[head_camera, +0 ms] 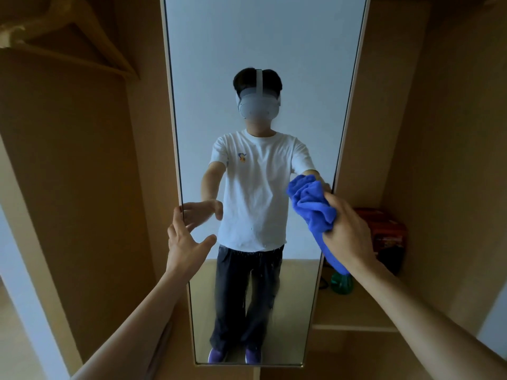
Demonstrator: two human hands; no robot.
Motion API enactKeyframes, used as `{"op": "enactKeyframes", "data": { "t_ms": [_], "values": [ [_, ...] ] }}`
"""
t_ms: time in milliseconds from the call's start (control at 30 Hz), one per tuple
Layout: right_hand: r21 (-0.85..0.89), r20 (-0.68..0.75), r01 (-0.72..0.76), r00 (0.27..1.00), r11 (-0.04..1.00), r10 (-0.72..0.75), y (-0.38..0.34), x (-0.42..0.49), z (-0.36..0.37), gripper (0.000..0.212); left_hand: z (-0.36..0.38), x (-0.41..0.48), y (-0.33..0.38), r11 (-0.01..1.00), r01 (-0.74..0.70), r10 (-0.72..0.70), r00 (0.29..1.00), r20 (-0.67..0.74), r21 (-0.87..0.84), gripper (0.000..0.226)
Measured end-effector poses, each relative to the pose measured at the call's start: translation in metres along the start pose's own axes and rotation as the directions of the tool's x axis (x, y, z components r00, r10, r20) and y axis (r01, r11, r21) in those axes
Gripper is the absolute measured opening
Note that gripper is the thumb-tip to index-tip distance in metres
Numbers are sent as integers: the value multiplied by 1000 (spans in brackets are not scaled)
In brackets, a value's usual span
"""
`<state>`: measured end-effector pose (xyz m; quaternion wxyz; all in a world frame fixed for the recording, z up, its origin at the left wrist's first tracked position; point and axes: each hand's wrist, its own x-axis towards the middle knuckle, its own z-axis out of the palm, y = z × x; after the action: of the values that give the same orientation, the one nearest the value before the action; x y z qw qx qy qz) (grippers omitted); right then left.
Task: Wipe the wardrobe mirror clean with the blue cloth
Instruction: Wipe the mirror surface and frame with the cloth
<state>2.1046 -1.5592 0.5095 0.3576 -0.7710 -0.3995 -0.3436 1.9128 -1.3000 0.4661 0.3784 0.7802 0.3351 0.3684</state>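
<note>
The tall wardrobe mirror (263,64) fills the middle of the shot, running from 12 o'clock all the way down to 6, narrowing toward the bottom because of the wide lens. The blue cloth (311,205) is found at roughly 3 o'clock of the glass, bunched up and pressed against the mirror right by its right-hand edge, with a tail of fabric hanging down past the wrist. It's clamped in the right hand (347,229), fingers curled shut around the wad, seen from the back of the hand.

The left hand (186,239) is placed at about 9 o'clock, fingers spread apart and nothing held in it. The fingertips are set on the mirror's left frame edge, thumb sticking out toward the glass. Whether the palm is actually touching can't be told from here.

In the reflection a person in a white t-shirt, dark trousers and purple shoes can be made out, with a white headset worn on the head. Some faint drip streaks can be seen on the glass around the lower half, near the trousers.

Off to the sides it's all tan wardrobe panelling. A wooden hanger (68,34) is hung up at 10 o'clock, pretty blurry. At 4 o'clock, on a shelf (354,314) behind the right forearm, a red box (384,231) and a green bottle-ish thing (340,283) are tucked away, the latter partly hidden by the cloth and arm.
</note>
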Motion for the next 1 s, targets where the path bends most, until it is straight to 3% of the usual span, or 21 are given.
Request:
{"op": "enactKeyframes", "data": {
  "t_ms": [133, 233, 567, 700, 800, 1000],
  "values": [
    [76, -48, -154, 986, 985, 158, 0, -1, 3, 31, -2, 3, -4, 999, -19, 20, 1000, 19, -29, 102],
    [119, -173, -242, 950, 963, 260, 1, 6, 4, 26, -5, 8, -9, 996, -41, 44, 998, 34, -78, 100],
    [196, -348, -215, 897, 957, 273, -15, 32, 14, 48, -13, 24, -20, 989, -83, 98, 987, 130, -120, 103],
    [173, -359, -197, 900, 965, 248, -31, 37, 18, 47, -17, 22, -21, 979, -131, 152, 979, 136, -156, 104],
    [115, -329, -91, 936, 989, 125, -53, 44, 25, 41, -21, 18, -20, 965, -182, 209, 969, 134, -187, 95],
    [77, -201, -161, 964, 984, 174, -107, 51, 61, 37, -31, 14, -13, 941, -260, 293, 946, 136, -218, 74]
  ]
}}
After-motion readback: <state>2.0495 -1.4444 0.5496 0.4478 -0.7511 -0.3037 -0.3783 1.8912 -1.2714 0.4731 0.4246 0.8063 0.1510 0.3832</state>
